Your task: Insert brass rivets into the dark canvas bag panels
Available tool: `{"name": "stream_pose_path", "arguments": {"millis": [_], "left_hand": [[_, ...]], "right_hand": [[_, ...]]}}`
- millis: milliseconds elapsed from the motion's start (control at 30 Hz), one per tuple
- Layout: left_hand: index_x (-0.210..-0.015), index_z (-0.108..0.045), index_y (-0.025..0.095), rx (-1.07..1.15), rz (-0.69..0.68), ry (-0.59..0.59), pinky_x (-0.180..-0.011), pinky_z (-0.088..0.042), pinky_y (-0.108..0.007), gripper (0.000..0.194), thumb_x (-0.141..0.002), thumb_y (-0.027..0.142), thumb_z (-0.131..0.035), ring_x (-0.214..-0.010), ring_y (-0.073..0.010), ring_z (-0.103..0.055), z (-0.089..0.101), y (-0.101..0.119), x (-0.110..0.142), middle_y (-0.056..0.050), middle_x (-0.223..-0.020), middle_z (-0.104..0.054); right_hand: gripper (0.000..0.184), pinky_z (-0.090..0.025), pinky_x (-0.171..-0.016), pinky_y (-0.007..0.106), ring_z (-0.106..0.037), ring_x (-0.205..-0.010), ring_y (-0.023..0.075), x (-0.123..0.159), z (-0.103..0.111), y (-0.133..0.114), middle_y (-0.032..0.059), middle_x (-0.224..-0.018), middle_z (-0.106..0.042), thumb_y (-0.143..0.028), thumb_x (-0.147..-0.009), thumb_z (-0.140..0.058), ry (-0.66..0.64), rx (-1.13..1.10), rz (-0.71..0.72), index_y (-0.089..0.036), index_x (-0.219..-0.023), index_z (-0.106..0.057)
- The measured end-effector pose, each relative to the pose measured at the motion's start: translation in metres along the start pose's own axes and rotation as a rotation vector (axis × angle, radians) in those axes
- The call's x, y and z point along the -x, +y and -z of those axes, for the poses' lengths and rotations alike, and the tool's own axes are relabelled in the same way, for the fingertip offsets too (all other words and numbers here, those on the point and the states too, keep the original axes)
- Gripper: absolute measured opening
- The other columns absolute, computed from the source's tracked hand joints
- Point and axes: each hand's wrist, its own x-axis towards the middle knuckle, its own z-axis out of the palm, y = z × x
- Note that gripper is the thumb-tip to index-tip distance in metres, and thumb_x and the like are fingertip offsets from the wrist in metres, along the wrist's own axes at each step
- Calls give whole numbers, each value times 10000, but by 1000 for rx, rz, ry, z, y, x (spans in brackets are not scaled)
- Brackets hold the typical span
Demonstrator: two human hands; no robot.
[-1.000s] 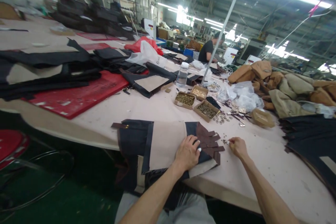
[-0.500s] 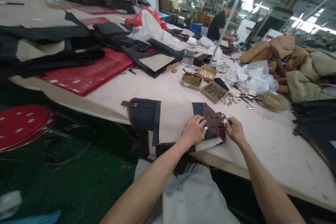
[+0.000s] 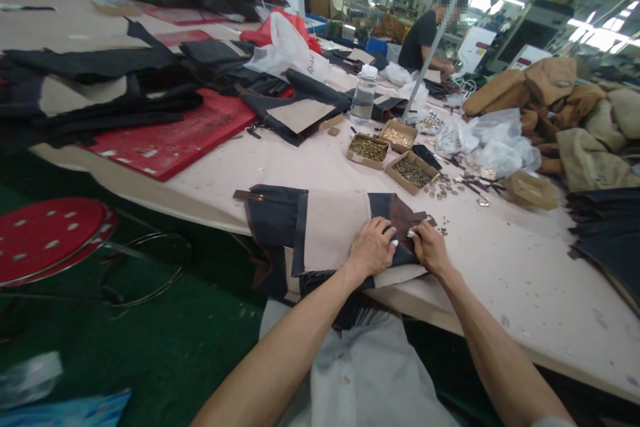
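Observation:
A sewn piece of dark navy fabric (image 3: 275,217) with a beige panel (image 3: 334,223) and a brown end (image 3: 400,212) lies at the table's front edge, part of it hanging over. My left hand (image 3: 373,247) rests on it beside the beige panel, fingers curled and gripping the cloth. At the brown end, the fingers of my right hand (image 3: 430,247) are pinched together. What they hold is hidden. White coverings show on fingertips of both hands. From the piece's left end sticks out a short brown strap (image 3: 247,195) with a small brass-coloured fitting.
Beyond the fabric stand open boxes of small metal parts (image 3: 413,172), with loose rings (image 3: 443,187) alongside, and a clear bottle (image 3: 364,95). A red board (image 3: 185,137) and dark fabric stacks (image 3: 100,63) lie left. A slanted pole (image 3: 440,33) rises mid-table. Red stool (image 3: 50,237) left; a co-worker (image 3: 420,40) behind.
My right hand has moved left, closer to my left hand, over the brown end. My left hand stays in place on the fabric. The view has shifted slightly.

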Motion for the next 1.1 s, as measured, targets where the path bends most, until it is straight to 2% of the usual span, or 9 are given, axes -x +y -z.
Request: {"name": "stream_pose_path", "arguments": {"millis": [200,333,433,600,767,867,967,1033,1100], "left_hand": [[-1239,-649,185,-5,0,-3,-1160,-397,-460,333,-915,244,-608,-1308,-270,-474,1,1,0,-117,-1332,-591],[-1253,-647,177,-2,-8,-1,-1166,-390,-455,349,-913,248,-613,-1306,-269,-474,0,0,0,-119,-1336,-591],[-1259,-650,170,-1,-12,3,-1170,-384,-456,357,-911,243,-614,-1308,-272,-473,-2,-1,0,-119,-1338,-593],[-1261,-654,166,14,-16,5,-1179,-372,-466,351,-921,238,-598,-1318,-278,-472,-5,-2,-1,-124,-1352,-589],[-1280,-642,153,42,-18,-1,-1195,-352,-468,372,-920,228,-590,-1347,-282,-453,-11,-4,-4,-129,-1385,-572],[-1281,-641,149,47,-15,-1,-1193,-353,-465,370,-923,229,-591,-1345,-282,-453,-10,-3,-6,-126,-1377,-579],[-1265,-651,157,39,-13,3,-1178,-368,-467,354,-921,227,-599,-1324,-280,-465,-5,-2,-4,-119,-1357,-593],[-1253,-658,164,44,-17,9,-1165,-381,-459,348,-913,218,-610,-1307,-273,-474,-2,-1,-4,-113,-1345,-599],[-1224,-672,170,55,-7,20,-1144,-396,-447,322,-910,215,-615,-1274,-265,-489,-1,1,-6,-106,-1316,-610]], "right_hand": [[214,-471,-833,319,-590,-891,222,2,3,-5,100,-975,-623,-210,-980,-463,3,-80,49,-187,-1030,-669],[186,-479,-785,299,-614,-825,205,-6,6,-4,82,-900,-670,-236,-932,-526,-39,-155,-5,-186,-933,-705],[133,-469,-691,272,-627,-713,181,-25,13,1,45,-779,-709,-251,-837,-626,-196,-158,-156,-187,-821,-742],[22,-420,-484,229,-604,-501,156,-66,24,14,28,-551,-666,-174,-662,-723,-522,-279,-543,-154,-654,-721],[133,-390,-382,221,-560,-395,149,-88,18,27,50,-494,-649,-160,-588,-805,-699,-288,-660,-152,-564,-674],[195,-377,-367,212,-552,-384,144,-89,19,25,47,-481,-640,-186,-561,-842,-688,-307,-673,-158,-536,-650],[223,-382,-382,211,-546,-398,142,-81,32,21,36,-462,-616,-257,-572,-851,-630,-451,-626,-152,-561,-655],[226,-384,-406,206,-540,-425,130,-65,46,23,21,-486,-619,-319,-620,-825,-417,-584,-597,-149,-633,-676],[238,-380,-431,200,-533,-452,115,-40,60,27,16,-520,-629,-364,-681,-775,-82,-647,-614,-146,-676,-680]]}}
